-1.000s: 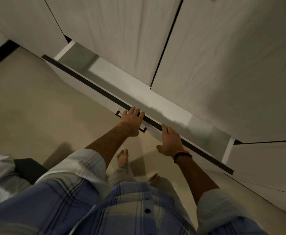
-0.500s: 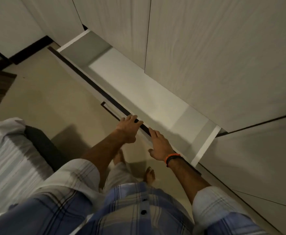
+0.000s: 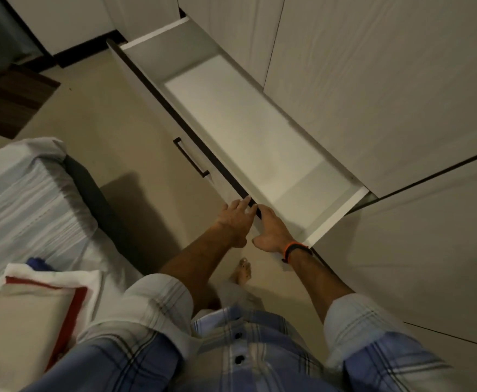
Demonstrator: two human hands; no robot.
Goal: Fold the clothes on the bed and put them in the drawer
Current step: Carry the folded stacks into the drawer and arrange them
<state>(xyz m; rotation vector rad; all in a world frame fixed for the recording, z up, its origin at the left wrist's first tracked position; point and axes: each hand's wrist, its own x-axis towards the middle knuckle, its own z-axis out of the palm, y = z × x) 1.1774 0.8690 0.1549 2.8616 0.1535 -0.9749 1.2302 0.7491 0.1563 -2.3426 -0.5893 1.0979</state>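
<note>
Fingers (image 3: pixel 245 203) of the left hand (image 3: pixel 233 219) are lying straight and together over the dark front edge of the open drawer (image 3: pixel 248 131), the right hand (image 3: pixel 271 230) resting just beside it, its fingers extended on the same edge. Both arms are reaching forward and down. Folded clothes (image 3: pixel 33 301) are sitting near the bed's (image 3: pixel 19 193) corner. No writing is legible.

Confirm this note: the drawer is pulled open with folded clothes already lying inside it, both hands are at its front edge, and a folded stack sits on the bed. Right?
Not quite. The head view shows the drawer open but with a bare white bottom; no clothes lie inside. The rest holds: the left hand and right hand are at its front edge, and the folded stack sits on the bed.
</note>
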